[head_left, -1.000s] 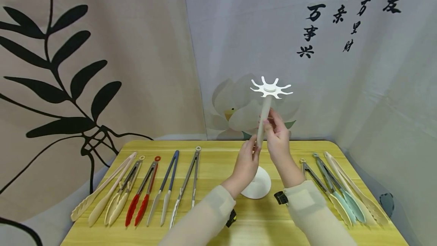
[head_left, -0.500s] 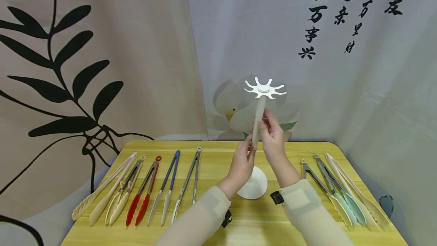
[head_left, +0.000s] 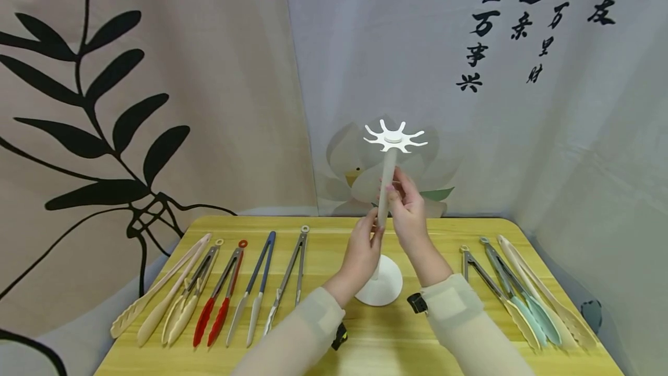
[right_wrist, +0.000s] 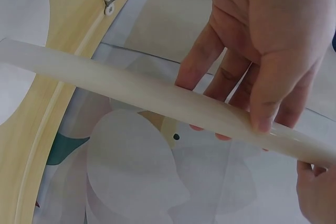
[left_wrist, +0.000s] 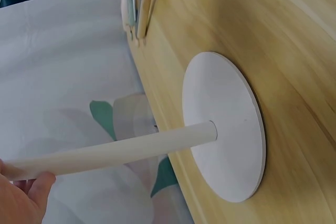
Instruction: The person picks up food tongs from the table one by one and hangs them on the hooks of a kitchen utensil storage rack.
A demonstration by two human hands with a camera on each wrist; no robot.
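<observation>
While printed fabric covers the back of the room, a person in pale sleeves holds a white stand just right of center frame, over a table of yellowish wood grain with rounded far corners. The left hand pinches the pole low down, its thumb on one side and its fingers behind, as the right-wrist view shows; the right hand pinches the same pole higher up. The pole leans slightly right at its top, under a white crown of curved arms, and its foot meets a round base lying flat on the tabletop near center.

Tongs line both sides of the table. At left lie cream tongs, a cream-tipped metal pair, red-tipped tongs, blue-handled tongs and silver tongs; at right, a metal pair with cream ends, teal tongs and beige tongs. A soft shadow crosses the wood at lower center.

Behind, large black leaves climb the fabric at the left of the frame, brushed characters run down its upper right, and a pale flower with a green leaf spreads behind the raised hands. Black devices, one of them marked, sit at both wrists.
</observation>
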